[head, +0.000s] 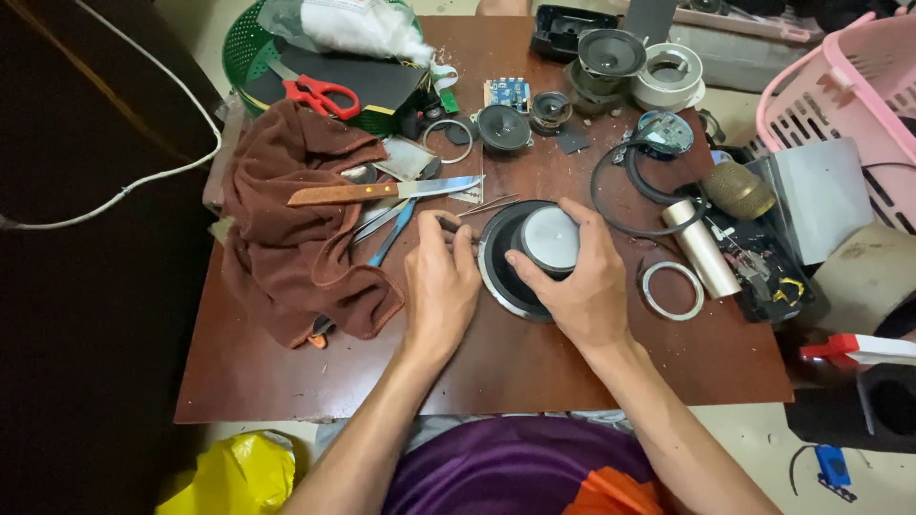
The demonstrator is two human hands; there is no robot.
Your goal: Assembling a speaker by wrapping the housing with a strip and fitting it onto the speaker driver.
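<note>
A black speaker driver (500, 277) lies face down in the middle of the brown table (534, 367), its round silver magnet (551, 238) on top. My right hand (582, 281) wraps over the magnet and grips it. My left hand (439, 286) rests just left of the speaker's rim, fingers curled, fingertips at the rim's edge; whether it holds a small tool I cannot tell. A knife (382, 191) with a wooden handle, tweezers (377, 221) and a blue-handled tool (391, 234) lie just beyond my left hand.
A brown cloth (296, 229) covers the table's left part. Red scissors (322, 95), small speakers (504, 126), a circuit board (507, 92), metal rings (672, 290), a silver tube (701, 250), a gold microphone head (737, 189), a pink basket (840, 86).
</note>
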